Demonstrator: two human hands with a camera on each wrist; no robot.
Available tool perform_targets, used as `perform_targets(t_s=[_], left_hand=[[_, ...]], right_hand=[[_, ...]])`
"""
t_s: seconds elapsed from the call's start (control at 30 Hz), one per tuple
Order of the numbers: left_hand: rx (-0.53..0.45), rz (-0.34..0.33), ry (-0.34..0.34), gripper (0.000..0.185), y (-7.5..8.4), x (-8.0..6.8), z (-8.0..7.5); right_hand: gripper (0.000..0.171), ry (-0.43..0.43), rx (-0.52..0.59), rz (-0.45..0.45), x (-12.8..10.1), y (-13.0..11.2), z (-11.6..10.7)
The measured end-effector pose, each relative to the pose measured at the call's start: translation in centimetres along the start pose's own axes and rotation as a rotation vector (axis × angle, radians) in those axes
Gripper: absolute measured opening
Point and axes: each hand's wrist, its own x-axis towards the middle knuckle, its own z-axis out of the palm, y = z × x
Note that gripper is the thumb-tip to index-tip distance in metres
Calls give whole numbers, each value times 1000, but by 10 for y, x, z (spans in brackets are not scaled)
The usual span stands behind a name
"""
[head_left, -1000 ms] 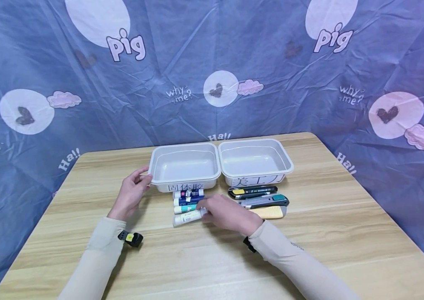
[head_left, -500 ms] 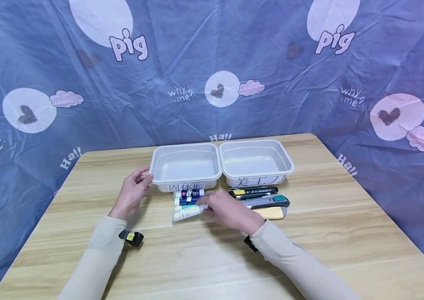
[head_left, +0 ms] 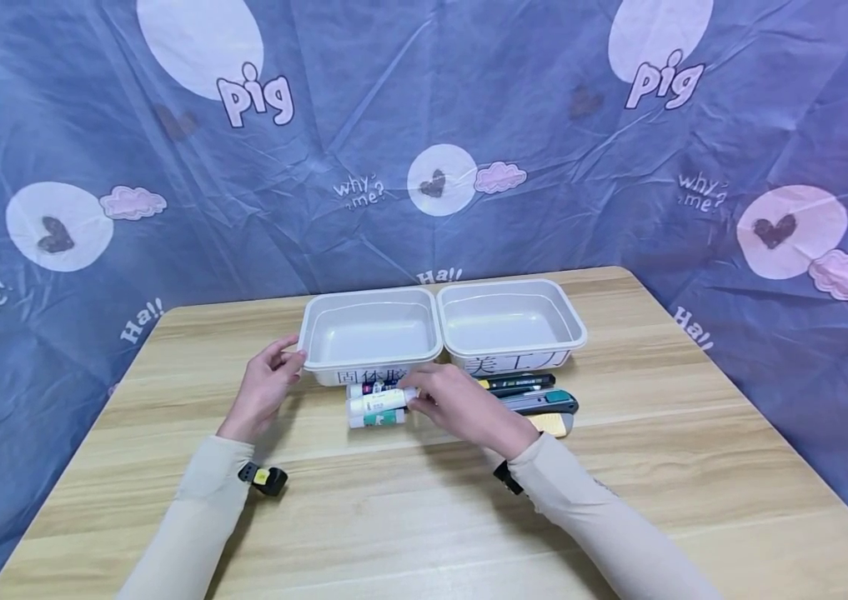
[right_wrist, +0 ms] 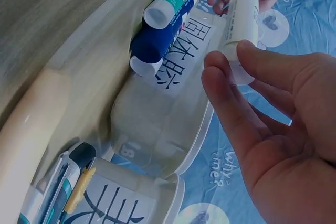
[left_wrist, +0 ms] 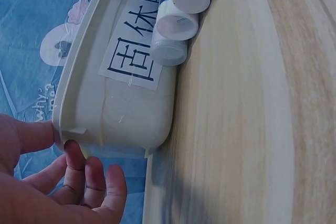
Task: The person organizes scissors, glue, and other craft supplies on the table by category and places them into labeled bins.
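My right hand (head_left: pixel 416 398) pinches one end of a white glue stick (head_left: pixel 382 402) and holds it level just above the table, in front of the left white tray (head_left: pixel 318 312). In the right wrist view the white glue stick (right_wrist: pixel 240 22) sits between my thumb and fingers (right_wrist: pixel 231 62). Other glue sticks (head_left: pixel 377 419) lie in a row against that tray's labelled wall (left_wrist: pixel 134 51). My left hand (head_left: pixel 284 354) grips the tray's left corner rim, thumb on top and fingers (left_wrist: pixel 86 179) below.
A second white tray (head_left: pixel 574 321) with a label stands touching the first on its right. Several utility knives (head_left: pixel 536 403) lie in front of it beside my right hand. The wooden table (head_left: pixel 408 517) stretches toward me; a blue patterned cloth (head_left: pixel 424 125) hangs behind.
My right hand has picked the white glue stick up from the near end of the row and carried it toward the left tray. The left hand stayed on the rim.
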Motion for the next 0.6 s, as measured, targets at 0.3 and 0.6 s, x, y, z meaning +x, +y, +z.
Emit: perform_targets(t_s=[0.3, 0.6], left_hand=[[-6, 11, 1, 50, -2, 1, 1], [-3, 8, 3, 51, -3, 1, 1]], right_hand=[[28, 55, 21, 30, 3, 2, 0], [31, 92, 8, 84, 1, 2, -6]])
